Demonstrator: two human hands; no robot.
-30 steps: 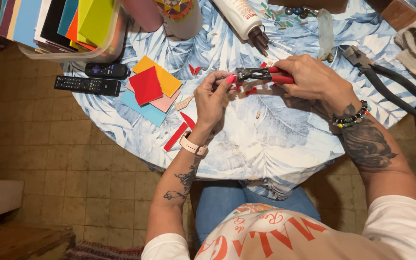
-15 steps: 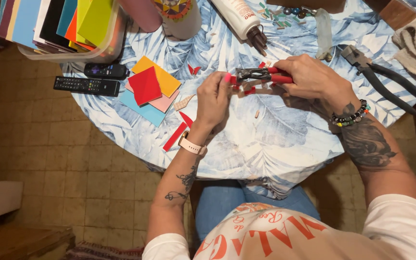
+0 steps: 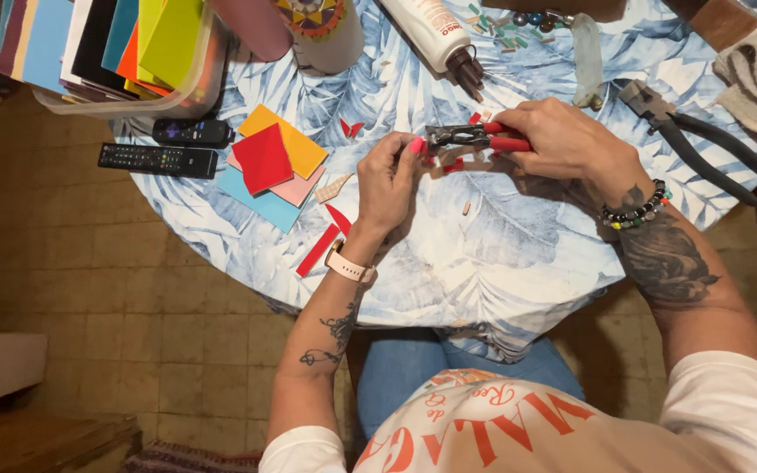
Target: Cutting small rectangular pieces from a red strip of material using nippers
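Right hand [image 3: 562, 140] is closed around the red handles of the small pliers [image 3: 470, 137], and the left hand [image 3: 389, 180] has its fingers pinched on a little red piece [image 3: 454, 164] right at the pliers' nose, both held just above the worktop [image 3: 484, 263].

For a clean nip I'd say keep the piece square to the pliers' nose, hold it close to the bite so it doesn't twist, and squeeze slowly. Keep fingertips out of the bite too.

Count of what's around:
- two remotes [image 3: 159, 160] at the left edge
- one bigger pair of black pliers [image 3: 689, 136] lying off to the right
- one glue bottle [image 3: 435, 35] up top
- four loose coloured sheets [image 3: 265, 162] in a pile
- two red strips [image 3: 326, 236] near the left wrist
- one tub of coloured sheets [image 3: 107, 52], too packed to count
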